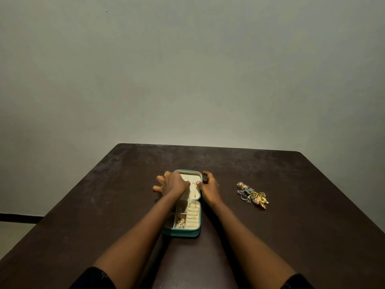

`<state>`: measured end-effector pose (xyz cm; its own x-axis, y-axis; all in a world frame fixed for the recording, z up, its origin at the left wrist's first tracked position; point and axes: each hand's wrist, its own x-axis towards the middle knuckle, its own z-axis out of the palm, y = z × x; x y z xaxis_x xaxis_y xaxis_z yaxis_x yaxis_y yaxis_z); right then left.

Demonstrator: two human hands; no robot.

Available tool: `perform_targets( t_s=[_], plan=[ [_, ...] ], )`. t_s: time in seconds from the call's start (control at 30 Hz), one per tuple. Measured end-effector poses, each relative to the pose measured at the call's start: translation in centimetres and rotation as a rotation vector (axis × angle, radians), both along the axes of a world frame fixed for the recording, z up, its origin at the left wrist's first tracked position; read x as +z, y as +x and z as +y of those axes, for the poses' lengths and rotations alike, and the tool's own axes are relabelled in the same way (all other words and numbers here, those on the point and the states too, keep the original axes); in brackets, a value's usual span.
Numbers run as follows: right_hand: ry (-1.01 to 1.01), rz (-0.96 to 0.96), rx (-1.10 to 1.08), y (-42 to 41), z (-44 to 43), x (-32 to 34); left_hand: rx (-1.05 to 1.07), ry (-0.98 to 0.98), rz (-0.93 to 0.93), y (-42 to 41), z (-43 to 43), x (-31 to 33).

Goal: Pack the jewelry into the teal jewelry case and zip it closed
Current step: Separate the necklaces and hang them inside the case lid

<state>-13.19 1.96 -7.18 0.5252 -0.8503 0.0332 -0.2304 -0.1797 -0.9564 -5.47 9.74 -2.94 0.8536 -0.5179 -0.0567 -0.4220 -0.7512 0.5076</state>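
Observation:
The teal jewelry case [181,233] lies open in the middle of the table, its cream-lined lid [188,175] flat on the far side. A gold chain [195,196] runs down the lid's right side into the tray. Gold pieces [180,222] sit in one near compartment. My left hand [174,183] rests on the lid's left part with its fingers spread over the edge; it wears a gold ring. My right hand [210,188] holds the lid's right edge, thumb inside near the chain's top, fingers curled around the outside. A loose jewelry pile [252,195] lies to the right of the case.
The dark brown table [302,236] ends at a far edge close to a plain grey wall [187,80]. Its left edge runs diagonally, with floor visible beyond it at the lower left.

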Motion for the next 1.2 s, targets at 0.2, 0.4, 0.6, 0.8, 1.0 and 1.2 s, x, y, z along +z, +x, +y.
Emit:
perform_targets(
  t_s=[0.2,0.4,0.6,0.8,1.0,1.2],
  plan=[
    [0.039,-0.099,-0.006,0.1,0.1,0.0,-0.012,-0.060,0.073,0.4,-0.7,0.8],
    [0.020,-0.126,0.017,-0.7,0.5,0.5,-0.126,-0.227,0.111,0.8,-1.5,1.5],
    [-0.150,-0.053,0.023,-0.8,0.6,0.9,-0.187,-0.285,0.158,1.2,-2.1,1.8],
    [-0.195,0.019,0.003,0.0,0.5,0.9,-0.262,-0.322,0.178,1.6,-2.0,1.7],
    [-0.199,0.117,-0.080,0.3,0.6,1.4,-0.345,-0.335,0.169,2.3,-2.0,1.2],
    [-0.464,0.271,-0.104,-0.1,0.8,1.7,-0.394,-0.366,0.153,2.1,-1.8,0.8]
  ],
)
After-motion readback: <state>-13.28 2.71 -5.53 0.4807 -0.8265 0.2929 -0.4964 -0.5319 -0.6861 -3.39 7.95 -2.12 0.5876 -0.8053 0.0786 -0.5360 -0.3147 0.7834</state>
